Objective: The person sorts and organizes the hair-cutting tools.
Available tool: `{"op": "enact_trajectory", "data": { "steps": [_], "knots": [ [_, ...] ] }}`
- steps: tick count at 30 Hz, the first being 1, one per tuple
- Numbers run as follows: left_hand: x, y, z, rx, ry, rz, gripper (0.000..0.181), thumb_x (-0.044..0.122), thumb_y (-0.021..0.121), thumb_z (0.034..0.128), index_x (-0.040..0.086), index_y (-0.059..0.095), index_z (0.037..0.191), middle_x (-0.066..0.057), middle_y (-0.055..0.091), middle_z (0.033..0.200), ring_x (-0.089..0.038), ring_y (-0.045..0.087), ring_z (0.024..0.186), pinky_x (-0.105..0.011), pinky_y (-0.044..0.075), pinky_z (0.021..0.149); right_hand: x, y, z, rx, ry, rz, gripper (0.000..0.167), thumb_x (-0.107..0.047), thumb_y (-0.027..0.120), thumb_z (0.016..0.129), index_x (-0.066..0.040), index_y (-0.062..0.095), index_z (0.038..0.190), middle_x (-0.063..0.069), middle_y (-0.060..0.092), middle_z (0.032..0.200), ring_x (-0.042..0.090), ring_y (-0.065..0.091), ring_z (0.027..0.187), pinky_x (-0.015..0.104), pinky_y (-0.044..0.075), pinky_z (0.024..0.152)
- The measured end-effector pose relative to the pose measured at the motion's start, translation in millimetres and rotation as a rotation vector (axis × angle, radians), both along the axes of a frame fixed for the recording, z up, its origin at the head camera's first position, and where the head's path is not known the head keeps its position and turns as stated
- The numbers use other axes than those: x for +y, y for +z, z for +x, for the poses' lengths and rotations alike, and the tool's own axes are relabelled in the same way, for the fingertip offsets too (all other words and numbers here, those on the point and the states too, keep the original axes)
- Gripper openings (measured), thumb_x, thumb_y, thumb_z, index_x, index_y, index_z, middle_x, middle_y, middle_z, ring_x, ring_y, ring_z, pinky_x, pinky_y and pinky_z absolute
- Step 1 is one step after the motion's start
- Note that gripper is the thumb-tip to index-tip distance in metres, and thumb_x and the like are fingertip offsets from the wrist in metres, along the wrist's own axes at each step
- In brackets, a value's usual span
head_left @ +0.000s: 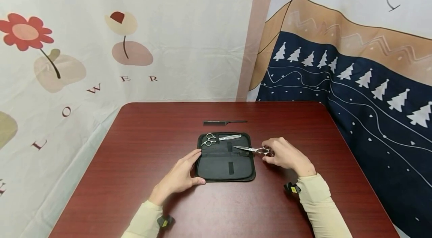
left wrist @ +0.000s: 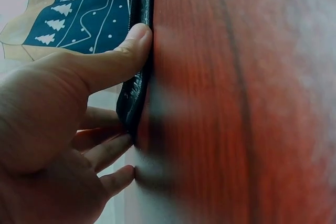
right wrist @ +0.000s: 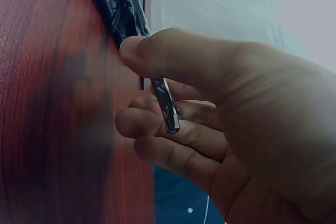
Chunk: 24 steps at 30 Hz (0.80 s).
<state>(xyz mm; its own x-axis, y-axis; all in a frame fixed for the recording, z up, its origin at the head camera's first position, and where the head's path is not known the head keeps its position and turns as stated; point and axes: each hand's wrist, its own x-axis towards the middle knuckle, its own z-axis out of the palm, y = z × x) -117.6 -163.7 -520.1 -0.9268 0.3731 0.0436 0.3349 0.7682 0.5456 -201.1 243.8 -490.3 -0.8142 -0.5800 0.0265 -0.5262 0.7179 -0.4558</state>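
A black zip case [head_left: 214, 168] lies unfolded on the table. My left hand [head_left: 179, 174] holds its left side, the thumb at the near corner and the fingers along the left edge; the left wrist view shows the thumb [left wrist: 137, 38] against the rim. With my right hand [head_left: 287, 156] I pinch the handles of silver scissors [head_left: 251, 149], whose blades point left over the case's right side. A second pair of scissors [head_left: 231, 137], with toothed-looking blades, lies in the upper half under a strap. In the right wrist view, part of the scissors' handle [right wrist: 169, 114] shows below my thumb.
A black rat-tail comb [head_left: 216, 122] lies beyond the case, handle to the right. The dark red table [head_left: 152, 125] extends around everything. Printed cloths hang behind and to the right. Each wrist carries a small black device.
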Motion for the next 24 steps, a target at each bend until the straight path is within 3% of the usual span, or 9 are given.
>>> {"op": "enact_trajectory", "data": {
  "steps": [9, 16, 24],
  "knots": [
    [0.3, -1.2, -0.2, 0.009, 0.008, 0.002, 0.101, 0.029, 0.103, 0.0818, -0.007, 0.054, 0.162, -0.02, 0.055, 0.171, -0.043, 0.059, 0.155, -0.06, 0.05, 0.126, -6.7, -6.0, 0.6, 0.078, 0.029, 0.022, 0.037, -0.01, 0.091, 0.093, 0.0, 0.079, 0.126, 0.008, 0.081, 0.11, 0.01, 0.064, 0.087, 0.028, 0.056, 0.078],
    [0.4, -2.5, -0.5, -0.022, 0.021, 0.005, 0.101, 0.027, 0.103, 0.0824, -0.006, 0.053, 0.164, -0.019, 0.054, 0.173, -0.041, 0.056, 0.158, -0.058, 0.048, 0.129, -11.7, -9.9, 0.7, 0.062, 0.022, -0.019, 0.039, -0.006, 0.087, 0.096, 0.002, 0.076, 0.133, 0.01, 0.081, 0.119, 0.013, 0.07, 0.093, 0.034, 0.062, 0.084],
    [-0.6, -3.9, -1.4, -0.021, 0.014, 0.012, 0.102, 0.027, 0.103, 0.0821, -0.006, 0.052, 0.164, -0.02, 0.053, 0.173, -0.041, 0.056, 0.158, -0.058, 0.049, 0.129, -15.4, -9.9, -3.9, 0.055, 0.007, -0.045, 0.04, -0.009, 0.089, 0.096, 0.001, 0.075, 0.132, 0.008, 0.079, 0.116, 0.011, 0.067, 0.09, 0.03, 0.062, 0.081]
  ]
}}
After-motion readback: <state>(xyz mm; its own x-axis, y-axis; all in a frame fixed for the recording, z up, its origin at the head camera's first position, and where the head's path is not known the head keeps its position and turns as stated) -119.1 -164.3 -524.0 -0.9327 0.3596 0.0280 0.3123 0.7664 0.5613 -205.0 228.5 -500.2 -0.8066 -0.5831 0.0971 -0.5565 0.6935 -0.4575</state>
